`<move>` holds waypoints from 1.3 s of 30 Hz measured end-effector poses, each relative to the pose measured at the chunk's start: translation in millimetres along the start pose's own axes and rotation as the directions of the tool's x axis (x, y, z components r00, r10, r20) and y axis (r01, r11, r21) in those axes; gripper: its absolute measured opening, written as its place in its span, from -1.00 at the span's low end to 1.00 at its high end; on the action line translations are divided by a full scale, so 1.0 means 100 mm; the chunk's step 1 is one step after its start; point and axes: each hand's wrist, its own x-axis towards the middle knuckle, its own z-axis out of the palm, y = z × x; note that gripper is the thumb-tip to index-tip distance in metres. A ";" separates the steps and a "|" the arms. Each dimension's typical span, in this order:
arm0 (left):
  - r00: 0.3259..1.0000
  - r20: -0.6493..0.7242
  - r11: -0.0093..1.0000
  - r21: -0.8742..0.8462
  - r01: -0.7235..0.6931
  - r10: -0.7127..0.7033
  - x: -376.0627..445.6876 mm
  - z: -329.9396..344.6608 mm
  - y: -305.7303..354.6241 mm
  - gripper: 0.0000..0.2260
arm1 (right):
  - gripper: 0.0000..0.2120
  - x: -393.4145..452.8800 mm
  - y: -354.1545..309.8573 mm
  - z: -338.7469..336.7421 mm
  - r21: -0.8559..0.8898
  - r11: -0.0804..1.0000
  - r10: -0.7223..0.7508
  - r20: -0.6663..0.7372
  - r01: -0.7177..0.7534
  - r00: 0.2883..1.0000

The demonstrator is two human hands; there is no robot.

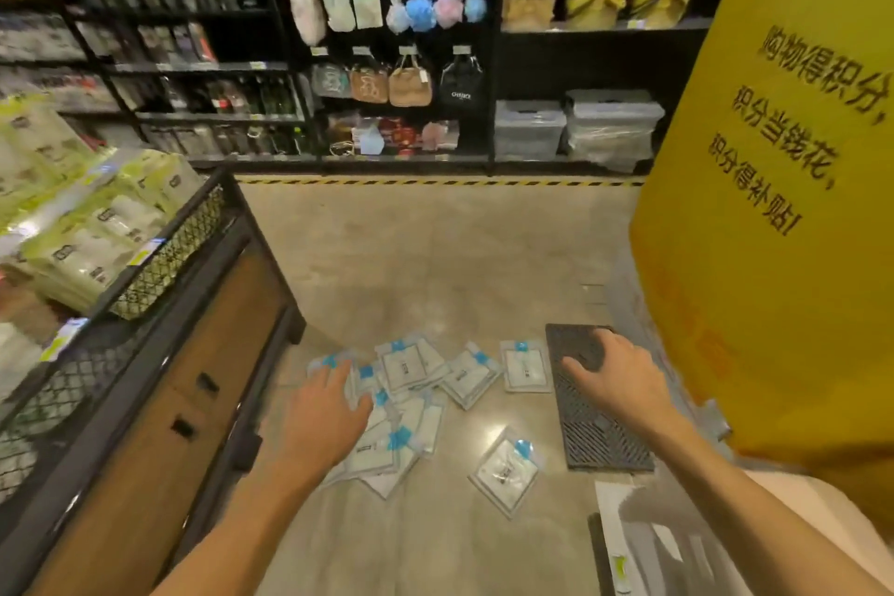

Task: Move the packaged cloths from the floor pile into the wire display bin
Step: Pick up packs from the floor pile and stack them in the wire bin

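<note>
Several packaged cloths (416, 378), clear packs with white inserts and blue tags, lie scattered in a pile on the concrete floor. One pack (505, 472) lies apart, nearer to me. My left hand (329, 411) reaches down over the left side of the pile, fingers spread, touching the packs but holding none. My right hand (614, 375) hovers open to the right of the pile, above a black floor grate (595, 426). The wire display bin (159, 257) stands at the left, on a black and wood base, filled with pale green packs.
A yellow pillar with black writing (774, 208) rises close on the right. Black shelving with hanging goods and storage boxes (532, 126) lines the far wall behind a yellow-black floor stripe. A dark object with paper lies at the bottom right (643, 542).
</note>
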 end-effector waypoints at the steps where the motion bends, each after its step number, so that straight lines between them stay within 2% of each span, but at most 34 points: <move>1: 1.000 0.026 1.000 0.003 -0.011 0.011 0.13 0.09 0.07 -0.40 | -0.15 0.11 0.09 0.05 0.002 1.000 0.022 0.008 -0.022 1.000; 7: 0.981 0.180 0.996 0.030 -0.078 0.072 1.04 0.67 0.38 -0.38 | -0.20 0.77 0.32 0.36 -0.021 0.990 0.139 0.088 -0.137 0.986; 14: 0.932 0.332 0.987 0.013 -0.157 0.144 2.25 1.37 0.66 -0.34 | -0.16 1.67 0.23 0.82 -0.073 0.954 0.299 0.165 -0.291 0.940; 20: 0.878 0.450 0.985 -0.022 -0.171 0.163 3.07 2.29 0.86 -0.32 | -0.16 2.63 0.24 1.58 -0.046 0.932 0.359 0.243 -0.359 0.901; 24: 0.855 0.504 0.992 -0.039 -0.121 0.124 3.42 3.23 0.87 -0.30 | -0.17 3.32 0.41 2.40 -0.050 0.926 0.371 0.297 -0.373 0.880; 26: 0.848 0.520 0.995 -0.050 -0.084 0.098 3.56 3.81 0.88 -0.27 | -0.11 3.68 0.58 2.96 -0.049 0.932 0.354 0.325 -0.358 0.877; 29: 0.820 0.567 0.997 -0.063 -0.050 0.077 3.75 4.84 0.86 -0.27 | -0.12 4.19 0.93 3.95 -0.057 0.943 0.325 0.361 -0.327 0.874; 35: 0.814 0.580 0.995 -0.095 0.027 0.034 3.93 6.97 0.84 -0.21 | -0.18 5.01 1.81 5.84 -0.055 0.970 0.242 0.374 -0.239 0.895; 39: 0.810 0.583 0.997 -0.077 -0.015 0.057 3.83 8.15 0.89 -0.10 | -0.13 5.36 2.29 6.90 -0.001 0.965 0.244 0.358 -0.261 0.901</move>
